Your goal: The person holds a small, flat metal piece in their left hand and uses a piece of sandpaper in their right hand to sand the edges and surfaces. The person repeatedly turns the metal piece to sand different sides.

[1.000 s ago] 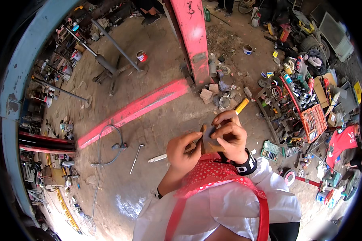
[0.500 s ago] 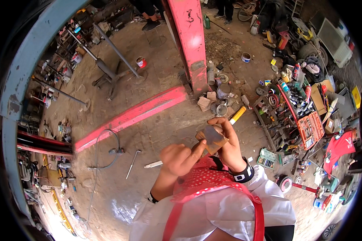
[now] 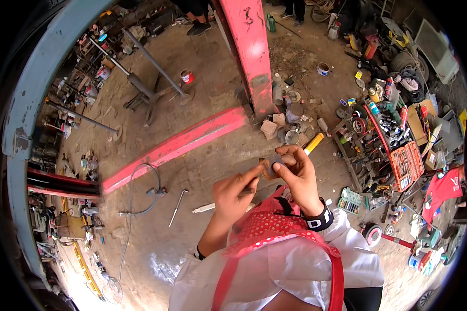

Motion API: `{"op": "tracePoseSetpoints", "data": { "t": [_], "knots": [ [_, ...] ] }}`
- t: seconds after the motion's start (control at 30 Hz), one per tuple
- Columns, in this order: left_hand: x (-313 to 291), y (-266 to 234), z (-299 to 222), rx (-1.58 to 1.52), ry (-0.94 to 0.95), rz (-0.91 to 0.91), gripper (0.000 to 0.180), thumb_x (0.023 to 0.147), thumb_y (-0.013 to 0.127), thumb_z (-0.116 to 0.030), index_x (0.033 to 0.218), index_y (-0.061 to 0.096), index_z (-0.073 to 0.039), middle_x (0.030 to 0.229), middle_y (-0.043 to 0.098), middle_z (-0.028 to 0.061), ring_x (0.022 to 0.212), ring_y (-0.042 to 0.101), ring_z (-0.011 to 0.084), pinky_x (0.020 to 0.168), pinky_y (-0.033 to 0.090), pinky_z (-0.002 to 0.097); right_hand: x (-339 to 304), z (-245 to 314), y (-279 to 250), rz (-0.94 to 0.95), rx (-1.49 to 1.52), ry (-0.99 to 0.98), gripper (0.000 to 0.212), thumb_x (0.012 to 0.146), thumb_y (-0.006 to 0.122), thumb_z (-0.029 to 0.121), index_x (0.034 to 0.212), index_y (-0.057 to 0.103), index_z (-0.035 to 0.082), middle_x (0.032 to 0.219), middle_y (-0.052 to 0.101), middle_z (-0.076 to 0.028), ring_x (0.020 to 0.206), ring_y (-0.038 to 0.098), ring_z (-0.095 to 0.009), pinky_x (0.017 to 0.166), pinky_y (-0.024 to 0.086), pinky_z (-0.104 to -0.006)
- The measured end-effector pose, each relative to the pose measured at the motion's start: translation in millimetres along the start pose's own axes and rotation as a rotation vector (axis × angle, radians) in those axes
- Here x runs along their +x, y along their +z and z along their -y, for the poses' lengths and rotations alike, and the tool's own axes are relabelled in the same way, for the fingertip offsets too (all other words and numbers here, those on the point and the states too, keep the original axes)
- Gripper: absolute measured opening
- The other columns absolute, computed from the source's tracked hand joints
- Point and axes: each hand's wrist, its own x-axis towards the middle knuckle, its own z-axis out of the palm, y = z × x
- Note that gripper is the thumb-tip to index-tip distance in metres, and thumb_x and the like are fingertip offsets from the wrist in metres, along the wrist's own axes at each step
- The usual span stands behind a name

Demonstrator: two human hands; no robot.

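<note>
Between my hands is a small flat piece [image 3: 268,169], rust-brown with some dark grey; its kind I cannot make out. My right hand [image 3: 300,179] is closed on it, pinching with thumb and fingers. My left hand [image 3: 234,193] comes in from the other side, index finger stretched out to the piece's left edge. The left thumb sits apart from that finger, and the rest are curled. A red polka-dot apron [image 3: 267,225] lies below both hands. Just beyond the right hand, a yellow cylinder [image 3: 314,142] rests on the floor.
A pink steel beam [image 3: 176,147] runs along the floor to a pink post [image 3: 251,57]. Left of me lie a metal rod wrench [image 3: 178,207] and a cable [image 3: 129,228]. At right stand a tool-laden rack [image 3: 371,150] and an orange socket case [image 3: 407,165]. Another person's feet [image 3: 198,28] show at the top.
The flat piece has been turned, showing less of its grey face. My left index finger has moved from its face to its left edge. The whole view has shifted slightly.
</note>
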Motion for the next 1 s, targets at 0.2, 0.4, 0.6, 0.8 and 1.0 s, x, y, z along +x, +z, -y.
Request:
{"op": "tracePoseSetpoints", "data": {
  "t": [0.2,0.4,0.6,0.8,1.0],
  "knots": [
    [8,5,-8,-0.15,-0.38,-0.013,0.026,0.082,0.067,-0.005,0.108,0.065,-0.005,0.078,0.065,0.0036,0.061,0.055,0.0082,0.054,0.044,0.0244,-2,3,8,0.053,0.016,0.031,0.023,0.086,0.06,-0.003,0.107,0.049,-0.003,0.097,0.062,-0.009,0.086,0.061,-0.011,0.078,0.05,-0.0245],
    [10,5,-4,-0.782,-0.724,0.033,0.019,0.086,0.064,-0.008,0.102,0.061,0.002,0.079,0.058,-0.0033,0.062,0.044,0.0016,0.054,0.034,0.0184,-3,-16,0,0.074,-0.026,-0.07,0.025,0.097,0.048,0.021,0.109,0.051,-0.001,0.086,0.055,0.0,0.073,0.051,-0.005,0.064,0.041,-0.0163],
    [9,10,-3,-0.85,-0.765,0.058,0.018,0.086,0.064,-0.007,0.102,0.06,0.002,0.074,0.051,-0.0061,0.064,0.04,-0.0005,0.054,0.029,0.016,-5,3,15,0.067,0.146,0.084,0.024,0.097,0.047,0.019,0.112,0.053,0.001,0.089,0.053,0.001,0.068,0.046,-0.004,0.058,0.035,-0.0168],
    [7,17,-4,-0.794,-0.687,0.101,0.023,0.082,0.062,0.001,0.105,0.059,0.001,0.069,0.045,-0.007,0.057,0.037,-0.0002,0.048,0.025,0.0176,-8,-2,7,0.184,0.17,0.071,0.017,0.093,0.056,0.015,0.104,0.051,0.003,0.091,0.053,0.0,0.074,0.048,-0.005,0.064,0.04,-0.0197],
    [7,16,-9,-0.875,-0.753,0.062,0.023,0.092,0.051,-0.012,0.108,0.058,0.003,0.067,0.042,-0.0058,0.052,0.033,0.001,0.045,0.023,0.019,-7,-7,2,0.089,0.104,0.02,0.012,0.092,0.055,0.013,0.097,0.05,0.004,0.091,0.052,-0.002,0.079,0.048,-0.008,0.068,0.04,-0.0231]
  ]
}}
